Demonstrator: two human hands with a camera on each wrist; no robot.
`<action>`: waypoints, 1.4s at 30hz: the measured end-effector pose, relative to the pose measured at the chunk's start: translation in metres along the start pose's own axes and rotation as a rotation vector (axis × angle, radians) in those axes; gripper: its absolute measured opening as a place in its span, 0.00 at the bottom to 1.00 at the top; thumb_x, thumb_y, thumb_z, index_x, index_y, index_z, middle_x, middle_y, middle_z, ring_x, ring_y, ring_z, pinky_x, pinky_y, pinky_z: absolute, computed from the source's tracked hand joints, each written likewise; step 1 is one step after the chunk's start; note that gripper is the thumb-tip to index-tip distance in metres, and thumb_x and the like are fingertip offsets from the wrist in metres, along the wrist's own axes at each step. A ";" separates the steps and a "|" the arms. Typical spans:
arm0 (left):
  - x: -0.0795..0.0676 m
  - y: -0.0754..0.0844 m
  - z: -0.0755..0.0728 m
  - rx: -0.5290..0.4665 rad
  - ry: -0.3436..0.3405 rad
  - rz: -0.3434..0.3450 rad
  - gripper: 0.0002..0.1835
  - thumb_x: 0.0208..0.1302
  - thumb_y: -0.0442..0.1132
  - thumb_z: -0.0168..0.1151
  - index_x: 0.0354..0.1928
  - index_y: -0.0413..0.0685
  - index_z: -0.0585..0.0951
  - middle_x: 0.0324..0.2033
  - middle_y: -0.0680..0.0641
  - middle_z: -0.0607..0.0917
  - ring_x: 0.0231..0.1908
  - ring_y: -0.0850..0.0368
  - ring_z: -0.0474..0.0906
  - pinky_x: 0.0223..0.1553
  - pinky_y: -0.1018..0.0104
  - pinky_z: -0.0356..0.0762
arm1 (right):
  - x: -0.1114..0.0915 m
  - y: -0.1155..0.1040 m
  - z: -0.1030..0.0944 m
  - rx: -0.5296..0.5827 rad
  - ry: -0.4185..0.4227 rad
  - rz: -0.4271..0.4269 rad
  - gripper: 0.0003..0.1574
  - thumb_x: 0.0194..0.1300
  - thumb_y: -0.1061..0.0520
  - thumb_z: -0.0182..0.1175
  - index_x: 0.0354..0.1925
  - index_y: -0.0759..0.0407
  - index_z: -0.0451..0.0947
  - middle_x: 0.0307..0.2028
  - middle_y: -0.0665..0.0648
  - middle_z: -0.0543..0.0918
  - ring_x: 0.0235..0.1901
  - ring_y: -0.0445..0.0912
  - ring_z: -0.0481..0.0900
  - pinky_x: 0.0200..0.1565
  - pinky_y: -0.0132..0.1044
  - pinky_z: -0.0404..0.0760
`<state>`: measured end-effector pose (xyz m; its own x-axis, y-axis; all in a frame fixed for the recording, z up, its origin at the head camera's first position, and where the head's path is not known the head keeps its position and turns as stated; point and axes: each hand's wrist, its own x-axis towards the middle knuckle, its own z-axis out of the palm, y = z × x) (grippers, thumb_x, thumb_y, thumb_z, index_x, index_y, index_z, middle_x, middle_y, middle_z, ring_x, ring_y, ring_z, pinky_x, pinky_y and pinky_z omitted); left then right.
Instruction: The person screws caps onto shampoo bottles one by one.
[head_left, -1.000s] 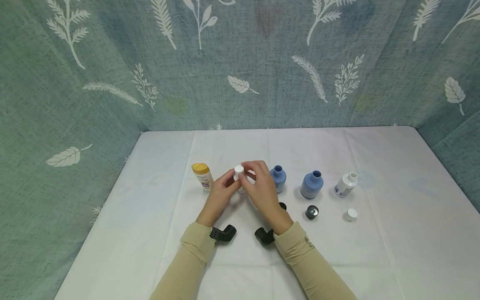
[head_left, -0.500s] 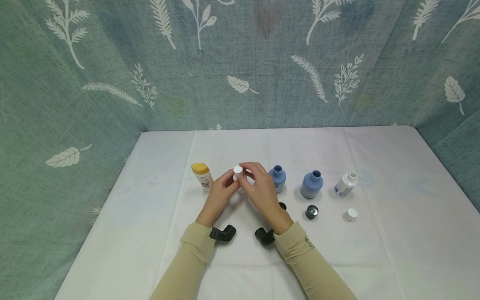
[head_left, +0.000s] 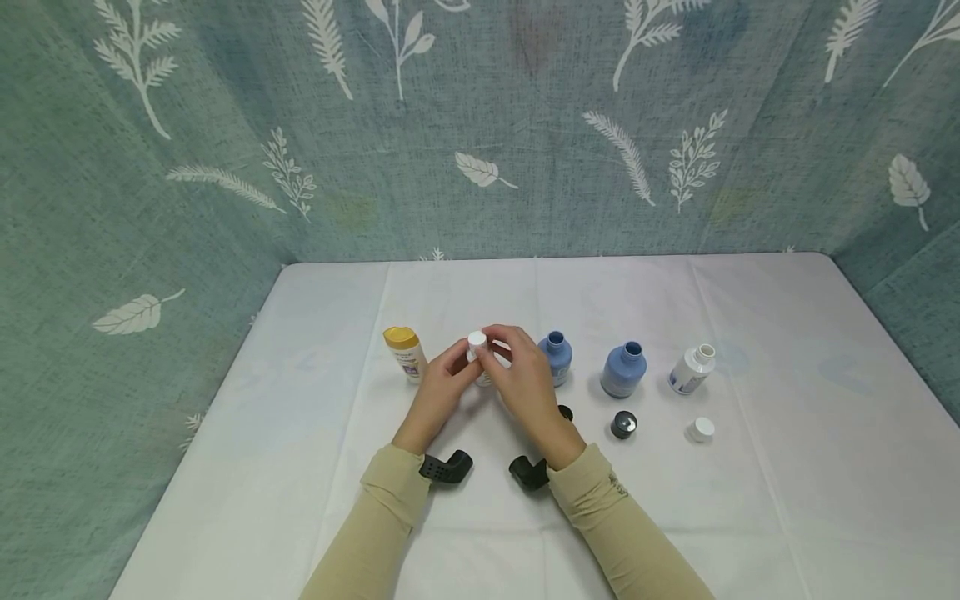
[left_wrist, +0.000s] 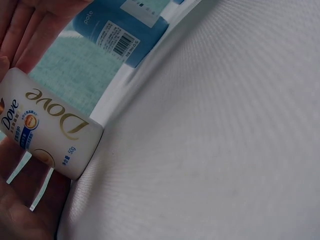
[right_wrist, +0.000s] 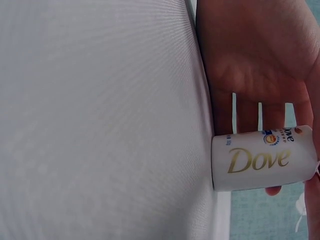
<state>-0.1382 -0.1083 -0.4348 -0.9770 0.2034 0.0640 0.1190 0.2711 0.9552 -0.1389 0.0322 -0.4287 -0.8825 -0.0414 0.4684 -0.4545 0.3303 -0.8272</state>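
Standing upright on the bench [head_left: 750, 533] between left hand [head_left: 438, 383] and right hand [head_left: 528, 383], the small white bottle [right_wrist: 262, 159] bore gold "Dove" lettering [right_wrist: 258, 161]. The left grip was curled closely round its body; the right grip was nearly closed, thumb and finger pinching the white cap [head_left: 477, 338]. Both wrist views showed the lettering, hidden by the hands in the head view. The left wrist view alone disclosed a barcode [left_wrist: 123, 46] on a blue bottle [left_wrist: 95, 25]; only the head view showed the cap and a yellow-topped bottle [head_left: 406, 354].
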 end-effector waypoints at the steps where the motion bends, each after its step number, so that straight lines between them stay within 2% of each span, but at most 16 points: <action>1: 0.000 0.000 0.000 -0.004 0.000 -0.001 0.19 0.61 0.46 0.56 0.54 0.55 0.74 0.54 0.52 0.73 0.56 0.59 0.66 0.55 0.60 0.63 | 0.000 0.000 0.000 -0.001 0.000 -0.004 0.15 0.58 0.57 0.60 0.44 0.61 0.75 0.42 0.52 0.76 0.45 0.39 0.75 0.45 0.25 0.72; 9: -0.001 0.000 0.001 0.024 0.013 -0.010 0.19 0.62 0.45 0.55 0.55 0.56 0.73 0.55 0.53 0.73 0.57 0.59 0.65 0.57 0.61 0.62 | -0.001 0.001 0.000 0.017 -0.024 -0.035 0.16 0.59 0.57 0.59 0.46 0.60 0.74 0.43 0.53 0.76 0.45 0.40 0.74 0.47 0.27 0.72; 18: -0.001 0.001 0.000 0.018 0.013 -0.008 0.18 0.62 0.44 0.55 0.54 0.55 0.74 0.56 0.53 0.72 0.57 0.58 0.64 0.57 0.60 0.61 | 0.000 0.000 0.000 -0.022 -0.023 -0.058 0.16 0.59 0.59 0.58 0.47 0.60 0.74 0.44 0.52 0.76 0.47 0.40 0.73 0.47 0.27 0.71; 24: 0.000 0.000 0.000 0.024 0.007 0.020 0.19 0.62 0.43 0.54 0.56 0.51 0.73 0.56 0.49 0.72 0.58 0.54 0.64 0.57 0.58 0.61 | 0.000 0.001 0.000 -0.023 -0.018 -0.048 0.15 0.58 0.61 0.58 0.46 0.59 0.74 0.44 0.52 0.76 0.46 0.39 0.74 0.47 0.27 0.72; 29: 0.006 -0.015 0.001 0.020 0.006 0.043 0.18 0.63 0.42 0.54 0.55 0.52 0.73 0.54 0.49 0.74 0.57 0.56 0.65 0.57 0.59 0.61 | 0.000 0.000 0.000 0.012 -0.018 -0.021 0.14 0.58 0.62 0.59 0.45 0.60 0.74 0.43 0.52 0.78 0.46 0.39 0.74 0.46 0.26 0.72; 32: 0.010 -0.027 0.001 0.022 0.009 0.038 0.18 0.62 0.45 0.55 0.54 0.58 0.74 0.54 0.54 0.74 0.57 0.60 0.65 0.57 0.61 0.60 | 0.000 0.000 0.000 0.023 -0.020 -0.013 0.15 0.58 0.62 0.59 0.45 0.60 0.74 0.43 0.52 0.77 0.46 0.39 0.74 0.46 0.26 0.72; 42: 0.009 -0.031 0.002 0.031 0.029 0.042 0.19 0.60 0.52 0.55 0.54 0.63 0.74 0.52 0.56 0.75 0.55 0.60 0.67 0.55 0.60 0.64 | 0.000 0.002 0.001 0.008 -0.029 -0.032 0.17 0.58 0.60 0.59 0.47 0.58 0.74 0.43 0.51 0.76 0.46 0.37 0.73 0.47 0.26 0.71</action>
<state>-0.1504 -0.1132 -0.4642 -0.9757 0.1880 0.1121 0.1646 0.2921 0.9421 -0.1397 0.0322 -0.4305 -0.8706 -0.0792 0.4856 -0.4834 0.3211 -0.8144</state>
